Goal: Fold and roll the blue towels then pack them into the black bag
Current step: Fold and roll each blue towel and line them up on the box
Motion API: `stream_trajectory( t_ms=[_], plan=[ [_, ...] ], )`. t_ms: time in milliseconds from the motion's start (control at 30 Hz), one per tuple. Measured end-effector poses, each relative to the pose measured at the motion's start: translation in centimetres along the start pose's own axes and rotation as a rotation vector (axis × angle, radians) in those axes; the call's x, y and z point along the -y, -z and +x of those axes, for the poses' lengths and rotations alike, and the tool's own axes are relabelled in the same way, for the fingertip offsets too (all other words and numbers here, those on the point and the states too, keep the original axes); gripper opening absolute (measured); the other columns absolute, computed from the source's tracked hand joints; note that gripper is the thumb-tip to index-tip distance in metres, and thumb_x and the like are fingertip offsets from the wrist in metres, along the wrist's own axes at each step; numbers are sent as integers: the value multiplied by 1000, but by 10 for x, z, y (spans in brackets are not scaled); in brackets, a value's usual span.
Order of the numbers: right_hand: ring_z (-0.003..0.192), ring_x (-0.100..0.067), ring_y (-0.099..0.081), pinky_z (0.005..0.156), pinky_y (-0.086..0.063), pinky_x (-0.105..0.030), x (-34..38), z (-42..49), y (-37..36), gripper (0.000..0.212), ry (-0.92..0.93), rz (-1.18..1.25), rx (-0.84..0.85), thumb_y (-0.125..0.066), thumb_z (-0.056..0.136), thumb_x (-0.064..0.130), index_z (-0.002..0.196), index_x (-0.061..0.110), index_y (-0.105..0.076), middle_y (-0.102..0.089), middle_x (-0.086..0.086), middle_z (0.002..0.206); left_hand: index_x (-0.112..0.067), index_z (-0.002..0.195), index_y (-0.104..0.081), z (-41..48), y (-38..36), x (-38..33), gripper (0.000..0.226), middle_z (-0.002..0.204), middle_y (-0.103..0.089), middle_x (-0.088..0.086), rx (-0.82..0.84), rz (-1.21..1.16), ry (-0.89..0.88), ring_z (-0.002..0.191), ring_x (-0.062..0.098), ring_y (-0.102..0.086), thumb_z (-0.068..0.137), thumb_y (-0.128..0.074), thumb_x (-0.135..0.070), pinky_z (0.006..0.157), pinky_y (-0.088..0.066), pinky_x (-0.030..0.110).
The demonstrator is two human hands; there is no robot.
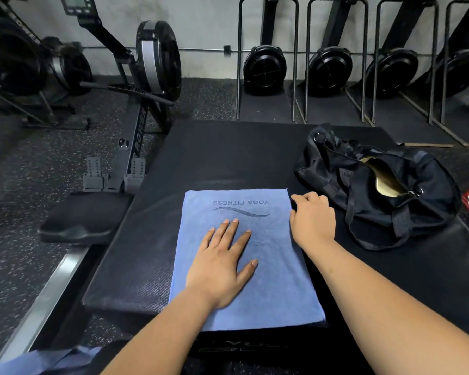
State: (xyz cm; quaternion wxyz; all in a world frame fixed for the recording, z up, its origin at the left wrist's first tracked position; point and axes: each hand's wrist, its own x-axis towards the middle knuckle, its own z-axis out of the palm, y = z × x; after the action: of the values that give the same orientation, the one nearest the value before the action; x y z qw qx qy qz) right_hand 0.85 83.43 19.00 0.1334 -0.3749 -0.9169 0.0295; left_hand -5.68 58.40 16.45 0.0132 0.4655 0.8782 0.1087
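- down at the near left corner of view, a second blue towel (pixel 38 361) lies bunched and partly cut off, not yet folded.
- just ahead, the folded blue towel (pixel 276 288) lies flat on the black mat (pixel 228 158), with its near edge at the mat's near edge and its printed end pointing away.
- the left hand (pixel 222 263) rests flat on the middle of it, fingers straight and spread, grasping nothing, only pinning the cloth.
- the right hand (pixel 313 220) sits at the right edge near the far corner with curled fingers; i cannot tell whether they pinch the hem or just rest there.
- the cloth looks light, soft and limp, so it would likely sag if lifted at one point. better to take a whole short edge or two corners, then roll under flat palms.
- bare mat lies open to the left and beyond the far edge; the right side is tighter.
- the black bag (pixel 377 190) lies farther right on the mat, near the right hand but apart, its mouth open on a pale lining.
- a rowing machine (pixel 136 109) stands beyond on the left.
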Motion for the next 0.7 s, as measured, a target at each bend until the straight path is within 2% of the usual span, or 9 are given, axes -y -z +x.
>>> stream_trajectory(
  t_ms=[67, 100, 167, 267, 300, 367, 433, 567, 700],
  plan=[
    [107, -30, -50, 79, -41, -39, 5, -5, -3, 21, 84, 60, -51, -66, 95, 23, 116, 22, -72, -59, -2, 121, -38, 168, -11, 0, -1, 0, 76, 176, 10, -6, -2, -5, -1, 159, 10, 22, 102, -15, -75, 131, 4, 42],
    [114, -32, -52, 84, -45, -42, 8, -8, -5, 26, 161, 93, -53, -66, 97, 29, 120, 20, -71, -59, -4, 128, -37, 168, -11, 0, -1, 0, 76, 176, 10, -6, -3, -7, -3, 159, 10, 21, 102, -15, -75, 131, 4, 42],
    [138, -32, -46, 104, -46, -46, 16, -14, -7, 49, 304, 120, 63, -56, 102, 48, 140, 18, -62, -51, -7, 150, -35, 168, -12, -1, -2, 1, 76, 176, 7, -6, -18, -19, -9, 160, 10, 18, 103, -17, -74, 131, 2, 42],
    [161, -23, -9, 128, -17, -44, 19, -23, -11, 81, 309, 11, 298, -22, 103, 72, 166, 21, -24, -13, -4, 174, -30, 168, -16, -2, -2, 2, 77, 176, 2, -7, -50, -72, -4, 160, 8, 13, 103, -22, -71, 131, 0, 40],
    [162, -21, 2, 130, -8, -45, 17, -24, -12, 83, 254, -15, 336, -15, 102, 73, 168, 22, -13, -2, -2, 176, -28, 168, -17, -2, -2, 2, 77, 176, 0, -7, -58, -78, -2, 161, 8, 12, 103, -23, -70, 131, 0, 39],
    [161, -22, 11, 130, -1, -48, 18, -25, -8, 82, 168, -75, 330, -9, 103, 70, 168, 21, -8, 4, -4, 176, -26, 168, -19, -1, -2, 2, 77, 176, -2, -6, -67, -68, 8, 161, 9, 11, 103, -24, -69, 131, 1, 39],
    [161, -27, 11, 130, -3, -49, 30, -28, -1, 78, 164, -158, 261, -12, 106, 63, 167, 15, -13, 2, -9, 175, -24, 168, -19, 0, -3, 1, 78, 177, -2, -4, -61, -47, 19, 161, 11, 11, 103, -25, -67, 131, 1, 40],
    [162, -25, 4, 130, -9, -44, 47, -64, 2, 74, 280, -8, 283, -19, 108, 61, 167, 17, -14, 0, -5, 176, -16, 167, -20, 1, -4, 0, 82, 177, -4, 3, -49, 17, 68, 163, 19, 8, 102, -24, -65, 131, 1, 45],
    [162, -19, 5, 131, -7, -41, 21, -90, -5, 76, 301, 53, 281, -18, 106, 67, 168, 24, -14, 2, 0, 176, -18, 169, -5, 2, -3, -1, 89, 176, 10, 6, 54, 85, 127, 161, 23, 18, 99, -9, -73, 130, 6, 50]
  ],
)
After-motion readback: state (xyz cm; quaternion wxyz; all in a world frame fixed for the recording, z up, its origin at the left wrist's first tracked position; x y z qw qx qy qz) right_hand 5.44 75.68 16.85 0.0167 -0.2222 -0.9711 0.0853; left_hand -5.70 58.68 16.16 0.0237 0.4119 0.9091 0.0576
